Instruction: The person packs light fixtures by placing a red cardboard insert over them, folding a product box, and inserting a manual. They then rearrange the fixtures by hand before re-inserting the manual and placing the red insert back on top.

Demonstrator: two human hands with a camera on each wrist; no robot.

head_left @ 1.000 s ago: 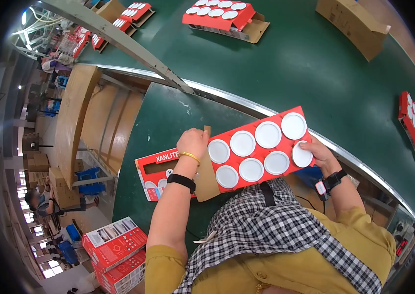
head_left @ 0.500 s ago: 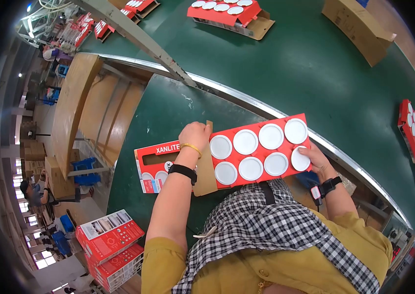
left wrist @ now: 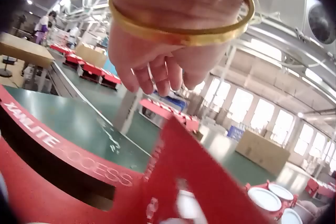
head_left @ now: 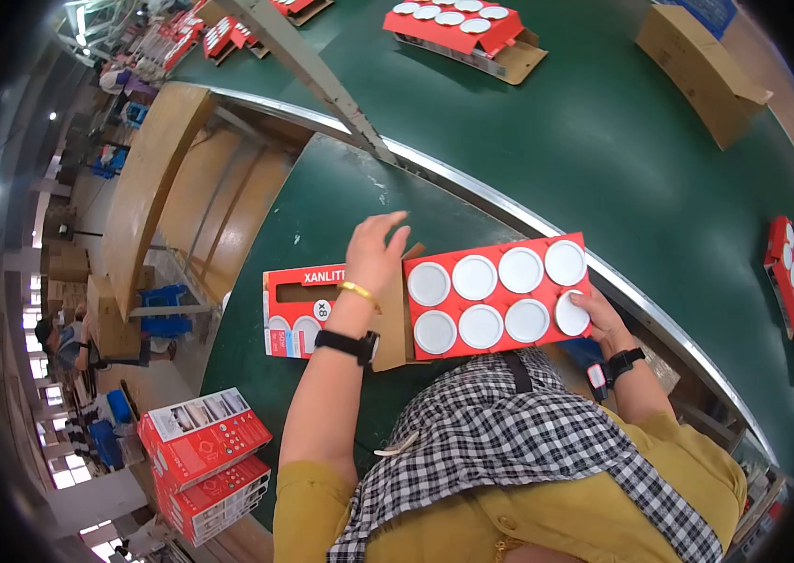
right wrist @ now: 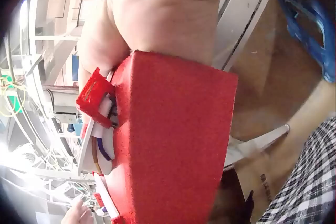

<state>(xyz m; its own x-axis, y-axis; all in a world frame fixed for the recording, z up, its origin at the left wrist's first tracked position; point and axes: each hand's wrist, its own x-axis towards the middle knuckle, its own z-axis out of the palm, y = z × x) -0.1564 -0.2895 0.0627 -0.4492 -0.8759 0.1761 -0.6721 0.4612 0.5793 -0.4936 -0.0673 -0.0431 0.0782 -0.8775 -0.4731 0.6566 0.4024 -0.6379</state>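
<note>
A red carton (head_left: 500, 256) with two rows of white discs (head_left: 521, 269) lies tilted at the table's near edge. My right hand (head_left: 603, 317) grips its right end, the thumb on the corner disc; in the right wrist view that hand (right wrist: 152, 29) is over the red carton side (right wrist: 178, 129). My left hand (head_left: 376, 251) is raised above the carton's left end, fingers extended, holding nothing; the left wrist view shows this hand (left wrist: 163, 61) above a red flap (left wrist: 194, 176). A brown cardboard flap (head_left: 393, 324) and a printed XANLITE panel (head_left: 295, 314) extend at the left.
Two stacked red boxes (head_left: 204, 436) stand at lower left. Across a metal rail (head_left: 491, 194), the far green table (head_left: 566, 122) bears another disc-filled carton (head_left: 458, 28), a brown box (head_left: 702, 75) and red cartons (head_left: 784, 272) at right. A slanting metal post (head_left: 322, 80) rises beside the rail.
My left hand has let go of the brown flap and lifted slightly, its fingers spreading. My right hand keeps its grip, and the carton has tilted closer to level in the view.
</note>
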